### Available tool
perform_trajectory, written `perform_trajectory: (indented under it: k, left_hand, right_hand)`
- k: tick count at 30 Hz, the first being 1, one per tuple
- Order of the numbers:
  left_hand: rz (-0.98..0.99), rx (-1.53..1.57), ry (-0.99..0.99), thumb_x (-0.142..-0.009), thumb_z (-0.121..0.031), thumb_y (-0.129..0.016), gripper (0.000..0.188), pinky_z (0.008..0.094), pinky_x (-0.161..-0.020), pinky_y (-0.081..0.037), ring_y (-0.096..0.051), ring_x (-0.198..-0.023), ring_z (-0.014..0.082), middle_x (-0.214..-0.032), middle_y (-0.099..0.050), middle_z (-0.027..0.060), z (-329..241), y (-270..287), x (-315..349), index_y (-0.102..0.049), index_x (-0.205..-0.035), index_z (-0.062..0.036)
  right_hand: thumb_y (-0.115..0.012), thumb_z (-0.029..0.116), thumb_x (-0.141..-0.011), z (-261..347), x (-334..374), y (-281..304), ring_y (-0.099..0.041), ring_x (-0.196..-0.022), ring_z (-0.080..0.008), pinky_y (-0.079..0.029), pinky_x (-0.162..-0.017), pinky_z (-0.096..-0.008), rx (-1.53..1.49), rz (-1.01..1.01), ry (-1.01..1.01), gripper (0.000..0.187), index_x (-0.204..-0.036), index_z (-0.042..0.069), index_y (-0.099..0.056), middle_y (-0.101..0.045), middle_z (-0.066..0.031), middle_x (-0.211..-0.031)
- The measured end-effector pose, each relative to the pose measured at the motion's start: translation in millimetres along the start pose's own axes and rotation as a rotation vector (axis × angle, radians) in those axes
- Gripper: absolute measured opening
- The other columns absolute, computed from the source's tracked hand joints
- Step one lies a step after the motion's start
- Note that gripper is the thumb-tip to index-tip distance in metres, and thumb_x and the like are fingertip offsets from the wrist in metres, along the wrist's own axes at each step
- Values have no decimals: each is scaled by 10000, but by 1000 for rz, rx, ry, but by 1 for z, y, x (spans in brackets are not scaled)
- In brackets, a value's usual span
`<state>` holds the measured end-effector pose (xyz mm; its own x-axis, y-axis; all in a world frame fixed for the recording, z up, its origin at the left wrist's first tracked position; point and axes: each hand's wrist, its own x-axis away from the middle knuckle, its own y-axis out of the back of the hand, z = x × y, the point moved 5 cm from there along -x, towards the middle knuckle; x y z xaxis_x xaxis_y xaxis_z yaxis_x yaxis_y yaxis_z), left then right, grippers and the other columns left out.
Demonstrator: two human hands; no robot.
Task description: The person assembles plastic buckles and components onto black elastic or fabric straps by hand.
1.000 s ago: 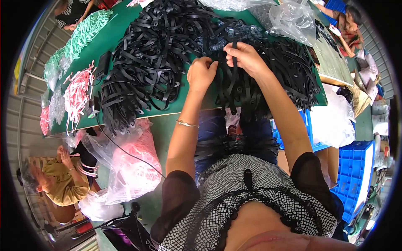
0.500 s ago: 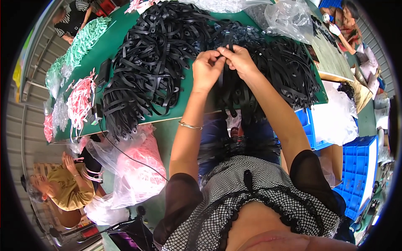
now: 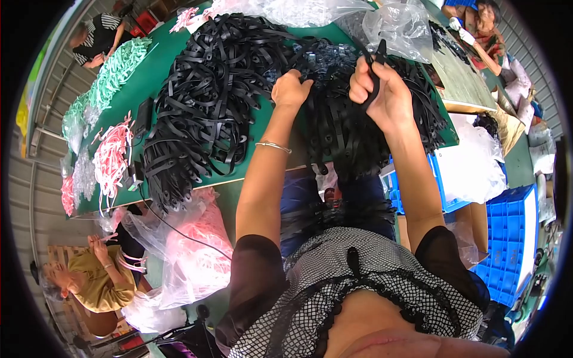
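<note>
My right hand (image 3: 385, 95) is raised over the right part of the green table, its fingers curled around a black strap (image 3: 375, 83). The strap loops down by the palm and its dark end stands up above the fingers. My left hand (image 3: 290, 90) is at the right edge of a big heap of black straps (image 3: 209, 89), its fingers curled inward; what they grip, if anything, is hidden. Between and beyond the hands lie small clear bluish pieces (image 3: 334, 59). More black straps (image 3: 340, 131) lie below them and hang over the table's near edge.
On the green table (image 3: 164, 71) at left are pink straps (image 3: 112, 152), green straps (image 3: 122, 68) and a black box (image 3: 144, 117). Clear bags (image 3: 397, 30) lie at the far side. Blue crates (image 3: 507, 238) stand at right, a pink-filled bag (image 3: 197, 244) at lower left. Other people work around.
My hands were together over the pile and have parted. The right moved right with a black strap; the left moved slightly left and down to the heap.
</note>
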<state>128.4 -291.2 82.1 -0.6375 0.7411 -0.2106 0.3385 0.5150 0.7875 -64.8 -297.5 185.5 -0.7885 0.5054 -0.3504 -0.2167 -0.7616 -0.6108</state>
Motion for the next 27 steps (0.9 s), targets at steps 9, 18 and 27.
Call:
perform_trajectory:
  k: [9,18,27]
  left_hand:
    - [-21,621,7,-675,-78,-698,265,234,-671,-458,-567,-723,123,-800,-610,58,17,-5,5,-601,-900,25]
    - [19,1107,-83,-801,13,-520,162,186,-636,-387,-459,-697,48,-794,-513,-19,-30,32,51,-572,-954,17]
    - [-97,408,-306,-679,-35,-633,316,327,-779,-449,-530,-853,225,-967,-555,119,-5,20,54,-598,-993,-45]
  right_hand:
    - [-429,188,-877,-9,65,-15,-350,-469,-85,-275,-439,-217,273,-86,-190,303,-1090,-17,-498,-444,-39,-602]
    - [-417,237,-927,-27,96,4,-367,-555,-77,-290,-499,-217,247,-314,-224,308,-1055,-17,-535,-417,1,-669]
    - [-439,199,-917,-41,112,17,-391,-576,-77,-301,-503,-204,256,-352,-271,284,-1043,-27,-557,-449,10,-719]
